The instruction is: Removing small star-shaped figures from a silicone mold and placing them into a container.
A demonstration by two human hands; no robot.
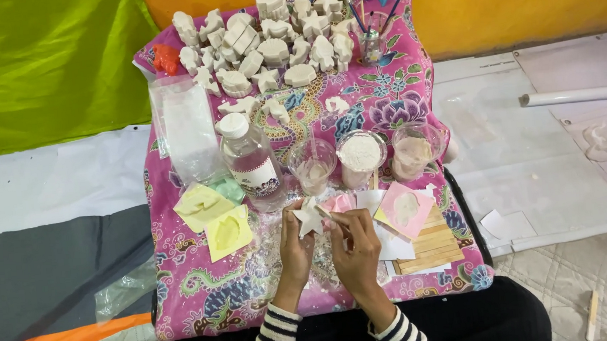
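Observation:
My left hand [294, 249] holds a small white star-shaped plaster figure [309, 218] above the pink patterned cloth [204, 291]. My right hand [355, 243] pinches a thin wooden stick against the figure's right side. Both sleeves are black-and-white striped. Just beyond the hands stand a clear bottle with a white cap [249, 161], a cup of cloudy liquid [312, 166], a cup of white powder [360, 156] and a third cup of pale mix [413, 152].
Several white plaster figures [269, 48] crowd the far end of the cloth, with one orange figure [166, 58]. Yellow moulds [226, 232] lie left, a pink mould [405, 209] and flat wooden sticks [429, 244] right. A brush jar [371, 41] stands far right. A bag of powder [186, 126] lies at left.

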